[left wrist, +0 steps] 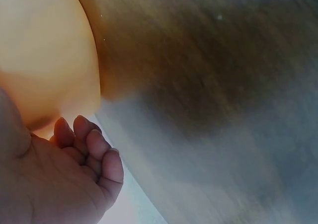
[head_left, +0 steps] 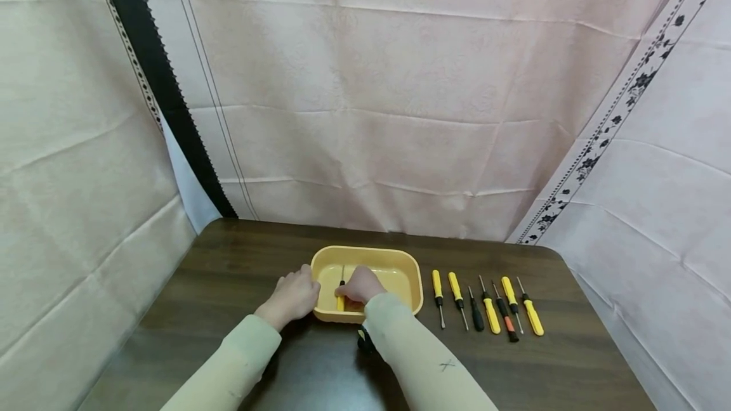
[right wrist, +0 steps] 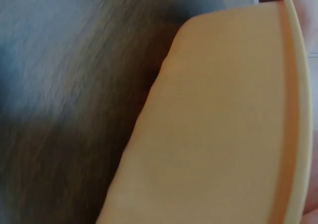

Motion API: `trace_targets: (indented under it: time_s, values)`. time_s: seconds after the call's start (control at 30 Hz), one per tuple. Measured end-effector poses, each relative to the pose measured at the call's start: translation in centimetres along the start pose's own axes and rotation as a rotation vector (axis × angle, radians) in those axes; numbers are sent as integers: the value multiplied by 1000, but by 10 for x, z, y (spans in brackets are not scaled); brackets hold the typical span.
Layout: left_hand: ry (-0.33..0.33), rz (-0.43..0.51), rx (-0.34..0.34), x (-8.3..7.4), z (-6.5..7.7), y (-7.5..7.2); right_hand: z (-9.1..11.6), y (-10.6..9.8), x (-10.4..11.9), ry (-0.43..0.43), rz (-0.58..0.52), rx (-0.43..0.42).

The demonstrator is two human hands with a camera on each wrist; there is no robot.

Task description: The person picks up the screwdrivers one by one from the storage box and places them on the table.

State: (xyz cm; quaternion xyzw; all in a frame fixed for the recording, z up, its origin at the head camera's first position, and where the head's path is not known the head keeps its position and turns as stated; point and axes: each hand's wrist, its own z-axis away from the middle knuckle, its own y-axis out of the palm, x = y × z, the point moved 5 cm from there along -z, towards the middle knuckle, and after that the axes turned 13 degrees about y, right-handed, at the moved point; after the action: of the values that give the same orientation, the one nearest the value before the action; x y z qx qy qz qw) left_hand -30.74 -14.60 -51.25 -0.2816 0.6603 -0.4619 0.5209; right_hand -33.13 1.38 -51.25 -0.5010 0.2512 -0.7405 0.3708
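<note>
A yellow plastic tray point(head_left: 404, 260) sits on the dark wooden table. At its left end my left hand point(head_left: 294, 295) holds the rim; in the left wrist view, the fingers of this left hand point(left wrist: 64, 177) are curled beside the tray wall point(left wrist: 47, 45). My right hand point(head_left: 362, 285) reaches over the near rim into the tray. Its fingertips pinch a screwdriver point(head_left: 341, 302) with a yellow and black handle, whose shaft points to the far side. The outer tray wall point(right wrist: 213, 114) fills much of the right wrist view and hides most of that hand.
Right of the tray several screwdrivers lie in a row, among them a yellow-handled one point(head_left: 436, 284), a black one point(head_left: 476, 317) and an orange and black one point(head_left: 507, 322). A small black object point(head_left: 365, 341) shows by the right wrist. Cloth curtains point(head_left: 365, 113) surround the table.
</note>
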Motion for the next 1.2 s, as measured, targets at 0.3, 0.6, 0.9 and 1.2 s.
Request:
trace_targets:
  time_s: [0.3, 0.6, 0.9, 1.2]
  values:
    - [-1, -9, -23, 4, 0, -2, 0, -29, -24, -22, 174, -70]
    - [-25, 17, -16, 8, 6, -3, 1, -31, -39, 10, 102, -22]
    - [-20, 16, -11, 4, 3, 1, -2, -33, -51, 64, 82, -2]
    - [-19, 26, -1, -1, -1, 1, -6, -37, -55, 73, 75, 5]
